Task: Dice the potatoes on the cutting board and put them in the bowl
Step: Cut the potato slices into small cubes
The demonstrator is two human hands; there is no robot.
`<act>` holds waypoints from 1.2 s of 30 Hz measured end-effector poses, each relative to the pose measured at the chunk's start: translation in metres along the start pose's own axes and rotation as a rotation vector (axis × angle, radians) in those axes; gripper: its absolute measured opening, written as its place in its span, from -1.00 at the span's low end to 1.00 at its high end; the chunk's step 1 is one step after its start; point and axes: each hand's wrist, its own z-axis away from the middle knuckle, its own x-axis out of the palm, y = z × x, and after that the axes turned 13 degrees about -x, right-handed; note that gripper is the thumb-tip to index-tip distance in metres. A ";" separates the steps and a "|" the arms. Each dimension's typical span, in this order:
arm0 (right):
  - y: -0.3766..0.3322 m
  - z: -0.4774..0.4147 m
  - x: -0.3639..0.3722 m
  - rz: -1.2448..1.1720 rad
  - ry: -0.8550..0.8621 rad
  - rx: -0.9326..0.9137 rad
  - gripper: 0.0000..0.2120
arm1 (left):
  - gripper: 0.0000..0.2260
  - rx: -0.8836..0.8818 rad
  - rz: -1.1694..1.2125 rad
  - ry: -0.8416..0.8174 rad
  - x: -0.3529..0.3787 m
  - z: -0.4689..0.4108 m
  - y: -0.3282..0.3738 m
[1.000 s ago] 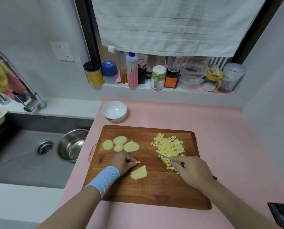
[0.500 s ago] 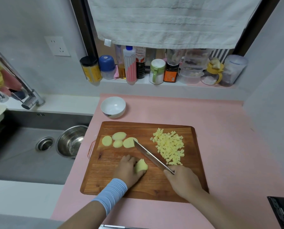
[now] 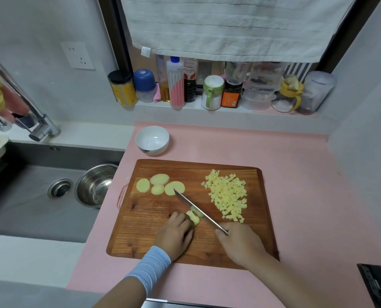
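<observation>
Step in hand, as I read it: dicing, mid-cut. Left hand [image 3: 176,234] curls its fingers on a small pale-yellow potato chunk [image 3: 192,217] near the middle of the brown wooden cutting board [image 3: 145,238]. Right hand [image 3: 240,243] is clamped round the handle of a long steel kitchen knife [image 3: 198,211], blade angled toward the board's far-left corner, edge down at the chunk. I can't tell how deep it sits. The chunk looks moist with flat cut faces; whether it is a stack or strips I can't tell. A heap of small pale-yellow potato cubes [image 3: 227,194] lies by the board's right edge. Four round potato slices [image 3: 160,184] wait near the far-left corner. A small white ceramic bowl [image 3: 152,148] stands beyond that corner, nothing in it. Next, I'd judge: close cross-cuts with the fingertips tucked back, then the slices, then scoop the cubes into the bowl.
</observation>
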 end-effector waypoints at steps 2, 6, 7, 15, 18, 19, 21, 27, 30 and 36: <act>-0.002 0.000 0.000 0.011 -0.011 0.001 -0.69 | -0.86 -0.006 0.020 0.022 0.002 0.000 0.000; -0.009 0.004 -0.002 0.048 0.012 -0.030 -0.73 | -0.86 -0.007 0.051 0.032 0.002 -0.003 0.001; -0.012 0.007 -0.002 0.065 0.030 -0.039 -0.74 | -0.86 -0.010 0.063 0.032 0.002 -0.004 0.001; -0.028 0.019 0.009 0.097 0.043 -0.058 -0.74 | -0.90 -0.009 0.136 0.059 0.001 -0.006 0.003; -0.027 0.019 0.010 0.107 0.044 -0.025 -0.71 | -0.91 -0.002 0.143 0.064 0.000 -0.007 0.002; -0.026 0.019 0.011 0.111 0.038 -0.019 -0.71 | -0.91 0.001 0.144 0.067 0.000 -0.007 0.002; -0.024 0.019 0.011 0.106 0.028 -0.011 -0.72 | -0.90 0.007 0.149 0.068 0.002 -0.007 0.002; -0.025 0.004 0.015 0.039 -0.012 0.026 -0.73 | -0.88 0.001 0.157 0.059 0.004 -0.006 0.000; -0.029 -0.004 0.018 0.012 -0.022 0.035 -0.74 | -0.88 0.005 0.160 0.063 0.004 -0.005 0.001; -0.027 -0.004 0.017 0.003 -0.016 0.039 -0.74 | -0.87 0.000 0.183 0.063 0.006 0.001 -0.006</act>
